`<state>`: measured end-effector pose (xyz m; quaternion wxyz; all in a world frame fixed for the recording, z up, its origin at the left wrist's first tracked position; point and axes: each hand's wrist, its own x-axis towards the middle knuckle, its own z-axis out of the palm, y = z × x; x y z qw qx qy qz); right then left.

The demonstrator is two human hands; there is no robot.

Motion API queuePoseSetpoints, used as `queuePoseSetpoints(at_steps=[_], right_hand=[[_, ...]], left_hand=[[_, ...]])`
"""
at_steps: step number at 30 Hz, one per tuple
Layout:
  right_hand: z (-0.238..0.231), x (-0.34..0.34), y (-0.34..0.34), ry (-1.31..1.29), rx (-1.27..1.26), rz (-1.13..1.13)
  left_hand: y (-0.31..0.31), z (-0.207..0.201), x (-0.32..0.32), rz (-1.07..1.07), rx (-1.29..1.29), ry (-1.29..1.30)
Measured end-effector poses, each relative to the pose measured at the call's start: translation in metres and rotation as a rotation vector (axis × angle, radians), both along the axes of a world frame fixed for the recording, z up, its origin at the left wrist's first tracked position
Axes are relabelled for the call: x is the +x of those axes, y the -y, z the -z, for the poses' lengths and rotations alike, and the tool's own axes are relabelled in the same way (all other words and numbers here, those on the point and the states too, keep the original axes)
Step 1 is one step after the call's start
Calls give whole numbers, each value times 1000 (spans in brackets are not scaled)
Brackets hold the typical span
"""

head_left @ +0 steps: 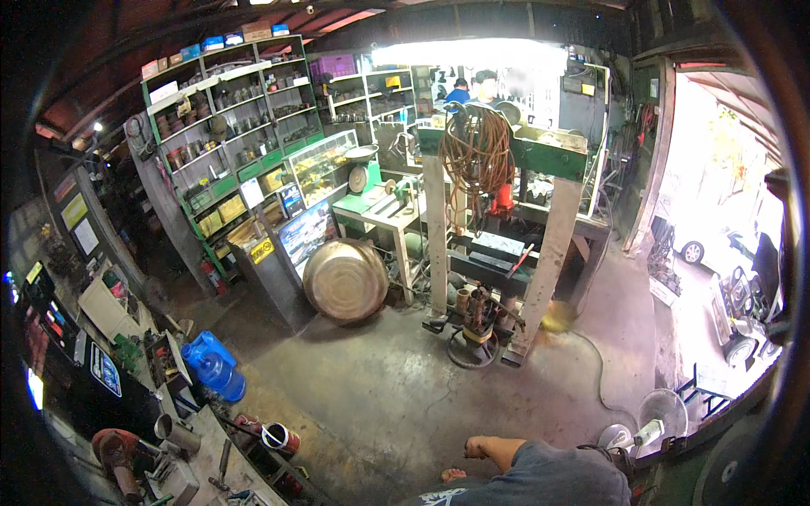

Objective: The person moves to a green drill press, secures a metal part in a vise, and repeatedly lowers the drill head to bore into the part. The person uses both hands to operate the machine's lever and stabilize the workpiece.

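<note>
At the lower edge, my dark grey sleeve (557,472) fills the view. Out of it reaches my right hand (477,446), small in the picture, with its fingers seemingly curled inward. Whatever they may hold is hidden. Just below it shows a small part of my left hand (454,475), beside the white print on the shirt; its fingers are too little visible to judge. Both hands appear over the concrete floor (371,413). To their left stands a red and white bucket (281,440).
A workbench (211,438) with metal parts runs along the lower left, near a blue water jug (221,377). Ahead, a press frame (544,253) carries coiled hose (477,160); a machine part (477,325) stands below. A fan (662,413) is at right. Two people appear far back.
</note>
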<state>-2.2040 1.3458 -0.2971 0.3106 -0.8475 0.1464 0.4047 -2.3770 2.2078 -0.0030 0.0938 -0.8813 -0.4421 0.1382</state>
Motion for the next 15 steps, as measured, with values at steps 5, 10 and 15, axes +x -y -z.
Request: queuePoseSetpoints(at_steps=[5,10,15], right_hand=[[29,43,7,-158,-24,-69],[26,29,33,39,202,-146],[-4,28,41,-110,-62,-246]], left_hand=[[0,0,-3,224,-73,-184],[5,2,-6,3,-54,54],[7,-7,-1,-124,-151,46]])
